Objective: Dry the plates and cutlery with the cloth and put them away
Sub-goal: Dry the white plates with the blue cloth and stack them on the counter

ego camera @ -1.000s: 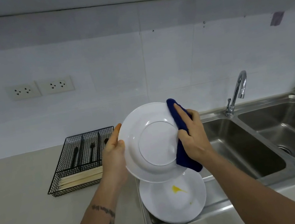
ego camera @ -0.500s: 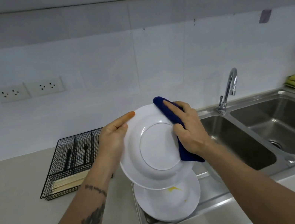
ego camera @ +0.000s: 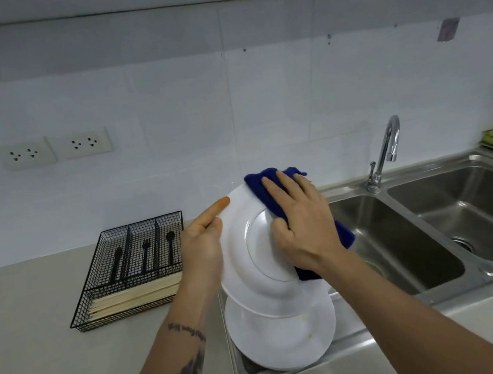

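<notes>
The left grip [ego camera: 203, 246] held the plate [ego camera: 242, 226] by its rim (forefinger straight); the right grip [ego camera: 304, 226] pressed the cloth [ego camera: 259, 183] flat upon it; a hard wipe could slip it onto the lower plate [ego camera: 284, 340] beneath both grips.

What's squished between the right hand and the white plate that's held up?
The blue cloth. In the head view, the right hand presses it flat against the underside of the plate, so the fingers don't touch that part of the plate.

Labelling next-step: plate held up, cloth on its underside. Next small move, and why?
Likely sweep the blue cloth across the held plate toward its lower left: the right hand presses it on the upper right only; the left hand grips the left rim.
</notes>
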`<state>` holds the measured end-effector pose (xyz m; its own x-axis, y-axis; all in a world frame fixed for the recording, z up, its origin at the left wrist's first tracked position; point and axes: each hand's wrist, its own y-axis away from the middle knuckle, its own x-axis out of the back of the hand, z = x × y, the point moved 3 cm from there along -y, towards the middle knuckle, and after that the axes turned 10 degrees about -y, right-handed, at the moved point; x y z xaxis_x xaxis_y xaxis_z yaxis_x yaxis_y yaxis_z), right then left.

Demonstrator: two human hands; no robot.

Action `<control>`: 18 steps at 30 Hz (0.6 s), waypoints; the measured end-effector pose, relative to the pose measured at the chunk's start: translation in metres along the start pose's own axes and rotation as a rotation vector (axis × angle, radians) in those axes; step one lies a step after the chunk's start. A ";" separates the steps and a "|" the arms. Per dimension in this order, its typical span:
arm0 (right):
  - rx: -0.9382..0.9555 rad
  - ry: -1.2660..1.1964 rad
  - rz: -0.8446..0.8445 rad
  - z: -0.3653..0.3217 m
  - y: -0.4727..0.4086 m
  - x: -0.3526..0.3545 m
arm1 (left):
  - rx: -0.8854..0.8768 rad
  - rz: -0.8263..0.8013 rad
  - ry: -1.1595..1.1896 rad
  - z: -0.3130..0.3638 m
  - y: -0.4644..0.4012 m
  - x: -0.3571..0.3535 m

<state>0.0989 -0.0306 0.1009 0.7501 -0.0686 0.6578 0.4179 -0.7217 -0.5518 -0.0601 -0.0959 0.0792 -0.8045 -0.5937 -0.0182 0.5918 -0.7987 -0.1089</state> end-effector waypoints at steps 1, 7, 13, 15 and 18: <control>0.028 0.021 -0.029 -0.004 -0.004 -0.001 | 0.000 0.004 0.016 0.002 0.001 0.000; -0.099 -0.095 -0.032 0.014 0.003 -0.014 | 0.021 0.118 0.027 0.009 0.000 0.022; 0.293 -0.012 -0.165 -0.035 0.038 -0.038 | 0.119 0.147 0.125 0.010 -0.004 0.019; 0.358 -0.058 -0.166 -0.027 0.045 -0.038 | 0.133 0.175 0.129 0.011 -0.007 0.027; 0.355 -0.088 -0.104 0.000 0.050 -0.037 | 0.148 0.204 0.083 0.008 -0.009 0.038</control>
<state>0.0914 -0.0641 0.0490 0.7291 0.0631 0.6815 0.6341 -0.4369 -0.6380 -0.0956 -0.1126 0.0879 -0.6654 -0.7388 -0.1069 0.7383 -0.6725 0.0514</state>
